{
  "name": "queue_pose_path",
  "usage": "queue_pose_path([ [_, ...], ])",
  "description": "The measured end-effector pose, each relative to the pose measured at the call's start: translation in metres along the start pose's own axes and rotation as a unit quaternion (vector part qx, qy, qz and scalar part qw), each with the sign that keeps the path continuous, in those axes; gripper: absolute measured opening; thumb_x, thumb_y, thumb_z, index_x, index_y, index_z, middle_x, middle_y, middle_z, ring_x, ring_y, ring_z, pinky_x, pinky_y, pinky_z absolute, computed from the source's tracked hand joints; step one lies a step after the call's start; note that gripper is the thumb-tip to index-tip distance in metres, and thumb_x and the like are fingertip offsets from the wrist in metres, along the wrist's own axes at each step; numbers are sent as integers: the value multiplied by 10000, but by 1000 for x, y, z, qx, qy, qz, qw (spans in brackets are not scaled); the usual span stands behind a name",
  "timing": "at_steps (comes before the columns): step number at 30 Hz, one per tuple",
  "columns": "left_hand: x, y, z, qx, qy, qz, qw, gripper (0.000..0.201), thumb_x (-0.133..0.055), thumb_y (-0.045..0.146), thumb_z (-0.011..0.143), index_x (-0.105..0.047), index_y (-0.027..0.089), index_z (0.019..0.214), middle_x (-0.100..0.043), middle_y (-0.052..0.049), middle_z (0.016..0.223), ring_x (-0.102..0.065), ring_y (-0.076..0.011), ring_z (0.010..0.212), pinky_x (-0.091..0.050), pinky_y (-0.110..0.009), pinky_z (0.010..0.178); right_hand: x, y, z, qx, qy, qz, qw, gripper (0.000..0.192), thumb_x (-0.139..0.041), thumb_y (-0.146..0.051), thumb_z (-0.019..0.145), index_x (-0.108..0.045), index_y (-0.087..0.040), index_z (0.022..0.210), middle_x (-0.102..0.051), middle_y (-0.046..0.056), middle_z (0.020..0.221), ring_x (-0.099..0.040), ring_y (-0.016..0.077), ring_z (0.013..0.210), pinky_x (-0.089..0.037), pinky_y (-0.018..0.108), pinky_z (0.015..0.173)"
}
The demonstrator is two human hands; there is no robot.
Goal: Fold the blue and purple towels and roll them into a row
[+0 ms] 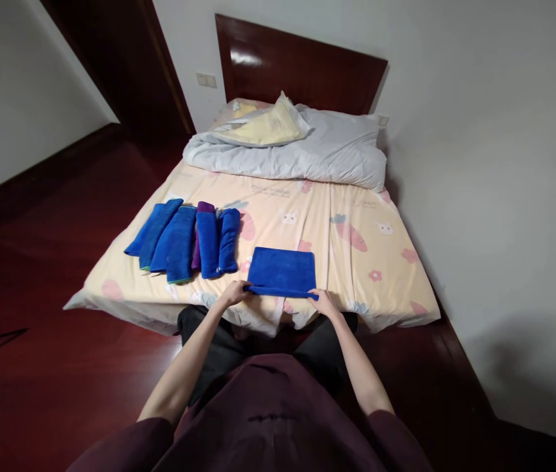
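Observation:
A blue towel (282, 267) lies spread as a rectangle on the bed near its front edge, its near edge turned over into a narrow roll. My left hand (235, 293) grips the left end of that rolled edge, fingers closed on the cloth. At the opposite end, my right hand (322, 302) pinches the right corner of the same edge. To the left, several rolled towels (208, 244) lie side by side, mostly blue, with a purple one (196, 252) partly hidden among them.
The bed (307, 216) has a cream sheet with carrot and rabbit prints. A grey-white quilt (278, 154) and a yellow cloth (271, 124) are bunched below the dark wooden headboard (302, 65). A white wall (494, 196) stands close on the right; reddish floor (86, 196) lies left.

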State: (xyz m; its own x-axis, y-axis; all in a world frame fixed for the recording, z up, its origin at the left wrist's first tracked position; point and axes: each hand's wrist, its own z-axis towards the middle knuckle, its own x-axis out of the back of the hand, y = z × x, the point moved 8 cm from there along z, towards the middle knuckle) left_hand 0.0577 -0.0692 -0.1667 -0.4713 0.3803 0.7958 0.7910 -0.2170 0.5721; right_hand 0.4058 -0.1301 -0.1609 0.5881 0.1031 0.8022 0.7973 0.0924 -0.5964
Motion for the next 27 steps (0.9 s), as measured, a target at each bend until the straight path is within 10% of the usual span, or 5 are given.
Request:
queue_pose_path([
  [5, 3, -6, -3, 24, 106, -223, 969, 355, -597, 492, 845, -707, 164, 927, -751, -54, 846, -690, -209, 769, -545, -288, 706, 3, 19, 3, -75, 128, 164, 975, 399, -647, -471, 853, -750, -134, 1039, -771, 113, 935, -706, 241, 806, -577, 347, 743],
  [10, 1, -12, -9, 53, 189, -186, 963, 367, -540, 519, 872, -629, 181, 759, -665, -37, 711, -628, -194, 693, -513, -300, 681, -1, 20, 7, -86, 171, 183, 964, 490, -568, -585, 873, -734, -132, 965, -735, 98, 809, -656, 228, 712, -544, 329, 681],
  [27, -13, -29, -16, 87, 184, -134, 970, 359, -539, 517, 887, -679, 195, 815, -707, -59, 725, -686, -235, 709, -485, -308, 676, -3, 29, 1, -145, 175, 79, 971, 596, -435, -729, 896, -672, -202, 751, -672, 66, 667, -604, 216, 599, -469, 294, 599],
])
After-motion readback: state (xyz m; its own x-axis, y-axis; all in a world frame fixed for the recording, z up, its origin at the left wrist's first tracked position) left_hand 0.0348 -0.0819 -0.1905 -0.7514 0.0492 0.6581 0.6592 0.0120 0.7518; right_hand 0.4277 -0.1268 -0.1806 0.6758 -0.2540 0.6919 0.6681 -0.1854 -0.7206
